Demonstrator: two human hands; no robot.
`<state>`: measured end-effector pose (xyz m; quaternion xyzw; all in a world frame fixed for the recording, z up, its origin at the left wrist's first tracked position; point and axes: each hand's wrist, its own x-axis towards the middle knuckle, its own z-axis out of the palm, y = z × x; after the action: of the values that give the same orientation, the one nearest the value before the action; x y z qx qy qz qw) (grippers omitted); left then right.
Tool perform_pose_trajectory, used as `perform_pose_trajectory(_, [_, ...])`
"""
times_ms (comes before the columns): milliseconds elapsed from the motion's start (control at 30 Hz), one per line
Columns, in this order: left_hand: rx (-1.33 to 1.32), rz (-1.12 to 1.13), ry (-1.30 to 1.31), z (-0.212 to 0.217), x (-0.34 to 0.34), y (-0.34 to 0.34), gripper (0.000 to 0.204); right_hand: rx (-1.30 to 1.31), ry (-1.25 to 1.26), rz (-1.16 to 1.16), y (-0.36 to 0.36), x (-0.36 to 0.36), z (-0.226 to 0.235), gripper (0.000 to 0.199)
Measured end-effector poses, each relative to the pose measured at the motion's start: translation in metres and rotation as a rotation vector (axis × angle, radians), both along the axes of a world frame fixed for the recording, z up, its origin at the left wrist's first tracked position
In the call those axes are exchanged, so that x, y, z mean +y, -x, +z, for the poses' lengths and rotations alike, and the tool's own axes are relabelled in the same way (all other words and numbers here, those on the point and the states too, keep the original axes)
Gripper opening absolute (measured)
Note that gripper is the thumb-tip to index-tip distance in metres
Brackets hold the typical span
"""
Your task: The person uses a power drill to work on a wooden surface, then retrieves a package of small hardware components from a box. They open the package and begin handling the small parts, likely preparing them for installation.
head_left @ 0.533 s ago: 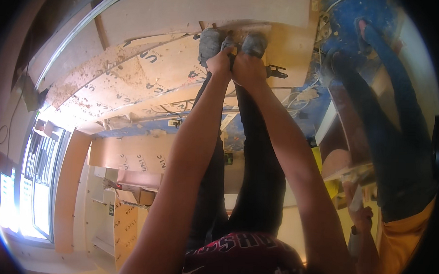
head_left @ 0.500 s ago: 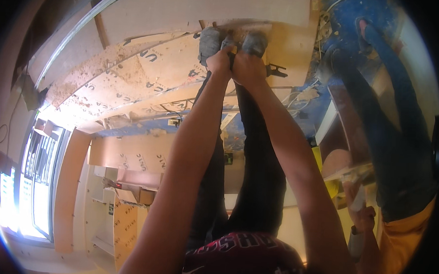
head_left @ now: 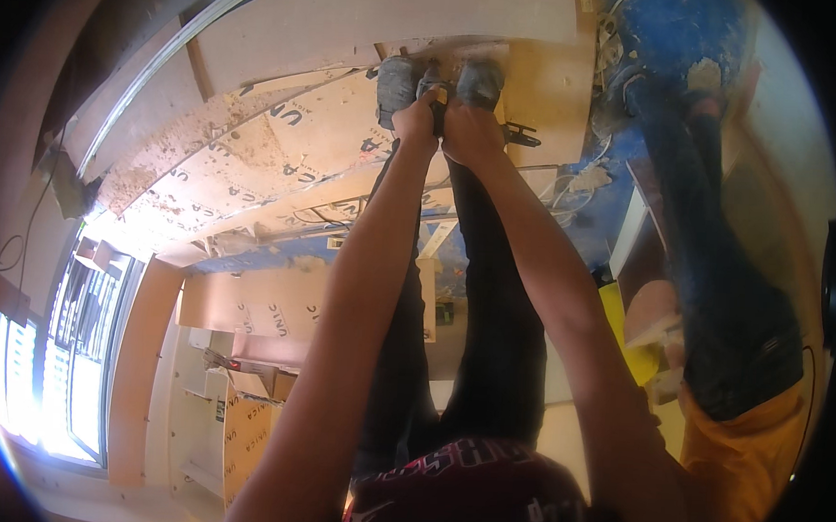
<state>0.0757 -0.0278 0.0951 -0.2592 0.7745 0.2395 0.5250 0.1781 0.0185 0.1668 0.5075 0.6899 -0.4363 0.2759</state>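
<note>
Both my arms reach straight down between my legs. My left hand (head_left: 415, 121) and my right hand (head_left: 473, 135) are side by side, closed around a dark tool (head_left: 434, 86) between my grey, dusty shoes (head_left: 483, 81). My hands hide most of the tool, so I cannot make out its exact kind. A black pronged piece (head_left: 520, 135) sticks out to the right of my right hand; whether it belongs to the tool is unclear. Under my shoes lies a dusty, light-brown printed board (head_left: 283, 152).
A co-worker in dark trousers (head_left: 708, 246) and an orange top is close on my right. Cables and rubble (head_left: 587, 182) lie on the blue floor covering (head_left: 675, 30). An open cardboard box (head_left: 262, 381), a yellow object (head_left: 631, 340) and a bright window (head_left: 73, 358) are also around.
The co-worker's legs and torso have shifted, and their hands have gone mostly out of sight. My hands stay in about the same place on the tool; the view has moved slightly.
</note>
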Motion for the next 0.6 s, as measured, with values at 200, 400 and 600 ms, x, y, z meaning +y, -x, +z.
perform_pose_trajectory(200, [-0.031,0.154,-0.158,0.02,-0.003,-0.006,0.045,0.058,-0.057,0.074,-0.009,-0.006,0.0,0.028])
perform_pose_trajectory(400, [-0.008,0.138,-0.101,0.027,0.001,-0.01,0.042,0.071,-0.067,0.059,-0.012,-0.006,0.004,0.027])
perform_pose_trajectory(600, [0.069,0.009,-0.07,0.028,0.007,-0.011,0.04,0.077,-0.051,-0.039,-0.014,-0.008,0.01,0.028])
